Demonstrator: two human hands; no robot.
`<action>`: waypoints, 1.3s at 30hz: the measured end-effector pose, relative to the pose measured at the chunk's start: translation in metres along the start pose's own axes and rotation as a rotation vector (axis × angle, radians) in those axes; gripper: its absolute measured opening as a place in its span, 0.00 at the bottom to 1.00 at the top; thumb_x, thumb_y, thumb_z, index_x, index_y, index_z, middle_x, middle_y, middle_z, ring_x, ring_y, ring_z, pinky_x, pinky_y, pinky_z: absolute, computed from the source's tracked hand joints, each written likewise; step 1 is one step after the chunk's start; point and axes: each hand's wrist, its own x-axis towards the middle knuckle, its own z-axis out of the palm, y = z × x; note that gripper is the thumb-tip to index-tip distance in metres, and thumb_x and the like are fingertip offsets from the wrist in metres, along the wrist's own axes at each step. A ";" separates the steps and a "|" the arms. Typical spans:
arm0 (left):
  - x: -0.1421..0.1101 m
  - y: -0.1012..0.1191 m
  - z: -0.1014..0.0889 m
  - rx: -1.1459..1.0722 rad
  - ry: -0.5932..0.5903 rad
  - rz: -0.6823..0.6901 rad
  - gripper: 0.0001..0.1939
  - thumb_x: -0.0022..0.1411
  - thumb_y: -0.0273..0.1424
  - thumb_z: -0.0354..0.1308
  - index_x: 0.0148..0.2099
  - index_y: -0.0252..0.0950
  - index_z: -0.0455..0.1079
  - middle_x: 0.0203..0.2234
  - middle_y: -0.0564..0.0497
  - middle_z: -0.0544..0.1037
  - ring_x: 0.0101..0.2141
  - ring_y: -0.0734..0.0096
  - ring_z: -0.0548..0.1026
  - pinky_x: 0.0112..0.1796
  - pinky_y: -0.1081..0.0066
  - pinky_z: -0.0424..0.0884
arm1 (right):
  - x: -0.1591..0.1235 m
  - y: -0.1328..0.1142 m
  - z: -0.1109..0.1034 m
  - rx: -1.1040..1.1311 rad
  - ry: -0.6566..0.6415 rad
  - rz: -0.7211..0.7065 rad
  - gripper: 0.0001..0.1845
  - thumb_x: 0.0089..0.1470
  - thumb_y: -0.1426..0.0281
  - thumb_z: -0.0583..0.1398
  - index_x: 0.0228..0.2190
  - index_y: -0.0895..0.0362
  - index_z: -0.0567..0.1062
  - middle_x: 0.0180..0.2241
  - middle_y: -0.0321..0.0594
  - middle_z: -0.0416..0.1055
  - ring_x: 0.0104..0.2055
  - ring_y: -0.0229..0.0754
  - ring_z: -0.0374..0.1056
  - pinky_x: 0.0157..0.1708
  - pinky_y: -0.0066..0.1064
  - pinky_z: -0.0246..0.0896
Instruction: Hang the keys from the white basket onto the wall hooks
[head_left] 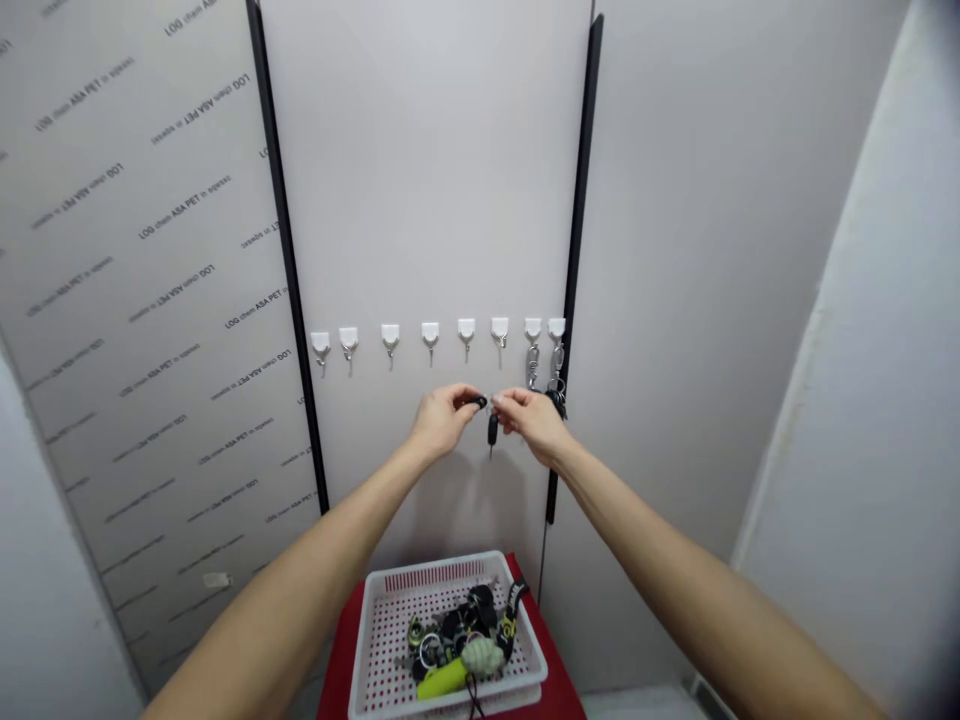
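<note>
My left hand pinches a small black key fob between thumb and fingertips. Close beside it, my right hand is closed at the fingertips on what looks like a small key ring, too small to make out clearly. A black-headed key hangs blade down between the hands. Both hands are held just below a row of white wall hooks. On the two rightmost hooks hang metal clips with keys; my right hand partly covers the dark keys there.
Below my hands, a white perforated basket stands on a red surface. It holds several keys, a black-and-yellow strap, a lime-green piece and a pale green ribbed object. Black vertical strips flank the hook panel.
</note>
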 end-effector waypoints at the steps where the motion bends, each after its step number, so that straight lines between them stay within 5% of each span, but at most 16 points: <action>1: 0.008 0.003 0.002 0.063 0.033 0.036 0.08 0.44 0.26 0.49 0.30 0.34 0.66 0.23 0.53 0.71 0.25 0.78 0.66 0.30 0.77 0.61 | 0.008 -0.006 -0.002 -0.031 0.057 -0.037 0.08 0.33 0.67 0.55 0.17 0.61 0.65 0.15 0.33 0.61 0.15 0.27 0.53 0.14 0.20 0.48; 7: 0.053 0.022 0.014 0.239 0.157 0.066 0.13 0.44 0.21 0.47 0.34 0.35 0.65 0.29 0.53 0.72 0.31 0.78 0.68 0.34 0.78 0.62 | 0.058 -0.032 -0.011 -0.287 0.349 -0.198 0.07 0.35 0.68 0.52 0.16 0.60 0.65 0.15 0.33 0.62 0.16 0.30 0.58 0.15 0.22 0.53; 12: 0.061 0.026 0.016 0.371 0.101 -0.046 0.15 0.44 0.21 0.47 0.37 0.34 0.65 0.32 0.49 0.71 0.33 0.74 0.67 0.37 0.75 0.61 | 0.079 -0.030 -0.015 -0.435 0.410 -0.115 0.05 0.35 0.72 0.52 0.15 0.60 0.66 0.13 0.35 0.62 0.16 0.32 0.59 0.16 0.24 0.55; 15: 0.041 0.013 0.014 0.360 0.017 -0.086 0.16 0.43 0.22 0.48 0.38 0.33 0.64 0.33 0.49 0.71 0.33 0.74 0.67 0.37 0.74 0.61 | 0.076 -0.020 -0.017 -0.435 0.337 -0.064 0.07 0.36 0.74 0.50 0.20 0.61 0.68 0.15 0.36 0.64 0.17 0.32 0.60 0.17 0.25 0.56; 20: -0.038 -0.043 0.009 0.284 -0.131 -0.229 0.15 0.45 0.25 0.48 0.38 0.32 0.64 0.32 0.49 0.71 0.31 0.76 0.67 0.35 0.75 0.62 | 0.031 0.023 -0.017 -0.561 0.410 -0.266 0.15 0.37 0.73 0.50 0.32 0.61 0.67 0.26 0.39 0.67 0.25 0.33 0.61 0.28 0.27 0.57; 22: -0.080 -0.071 0.008 0.286 -0.211 -0.306 0.14 0.45 0.25 0.48 0.38 0.32 0.64 0.32 0.49 0.71 0.31 0.75 0.67 0.35 0.75 0.62 | -0.001 0.052 -0.011 -0.646 0.237 -0.253 0.15 0.38 0.73 0.50 0.33 0.61 0.67 0.28 0.39 0.67 0.27 0.33 0.61 0.31 0.26 0.56; 26: -0.156 -0.113 0.009 0.340 -0.393 -0.401 0.14 0.45 0.25 0.47 0.37 0.33 0.64 0.32 0.49 0.71 0.32 0.74 0.67 0.35 0.74 0.61 | -0.068 0.113 0.010 -0.826 -0.486 0.031 0.13 0.37 0.73 0.51 0.29 0.60 0.70 0.26 0.40 0.69 0.27 0.34 0.62 0.30 0.24 0.55; 28: -0.182 -0.122 0.011 0.383 -0.474 -0.403 0.14 0.44 0.25 0.47 0.37 0.33 0.64 0.32 0.49 0.70 0.32 0.72 0.67 0.35 0.73 0.61 | -0.088 0.138 0.019 -0.944 -0.658 0.104 0.14 0.36 0.73 0.51 0.29 0.60 0.70 0.28 0.40 0.69 0.28 0.35 0.62 0.29 0.24 0.54; 34: -0.210 -0.124 0.018 0.565 -0.590 -0.341 0.15 0.45 0.26 0.46 0.38 0.37 0.63 0.35 0.48 0.68 0.36 0.67 0.65 0.35 0.70 0.61 | -0.099 0.165 0.032 -1.080 -0.873 0.043 0.08 0.34 0.73 0.52 0.21 0.59 0.71 0.23 0.39 0.68 0.27 0.36 0.61 0.26 0.23 0.51; 39: -0.211 -0.125 0.019 0.550 -0.548 -0.369 0.14 0.45 0.26 0.46 0.38 0.38 0.62 0.34 0.49 0.67 0.36 0.67 0.65 0.35 0.69 0.61 | -0.100 0.166 0.032 -0.973 -0.716 0.096 0.08 0.37 0.75 0.49 0.17 0.60 0.68 0.17 0.36 0.64 0.21 0.32 0.57 0.22 0.22 0.49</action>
